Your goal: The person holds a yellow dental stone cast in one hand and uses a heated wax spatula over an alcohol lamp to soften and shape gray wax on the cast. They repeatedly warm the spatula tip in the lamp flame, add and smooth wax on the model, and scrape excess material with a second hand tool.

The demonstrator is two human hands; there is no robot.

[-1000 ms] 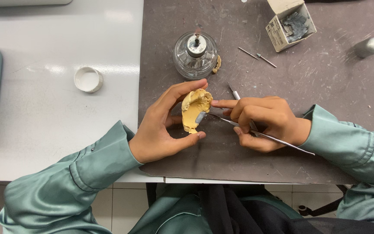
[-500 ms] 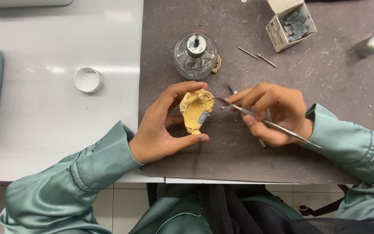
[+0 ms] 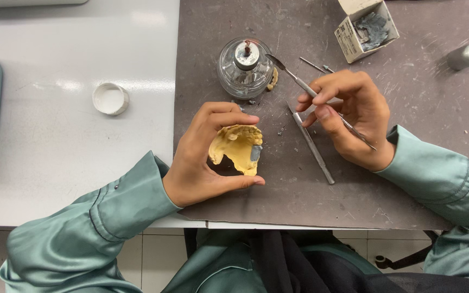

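Yellow cast (image 3: pixel 238 147) between left fingers (image 3: pixel 229 115) (pinched)

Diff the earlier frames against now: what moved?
The right hand lifted the metal spatula off the yellow dental cast, swinging its tip up toward the glass spirit lamp. The left hand keeps holding the cast; the white cap and the box are unmoved.

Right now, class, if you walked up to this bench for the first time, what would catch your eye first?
The yellow dental cast, pinched upright in the left hand over the dark mat at centre. Next, the slim metal instrument in the right hand, its tip reaching toward the wick of the glass spirit lamp just above the cast. A second metal tool lies on the mat between the hands.
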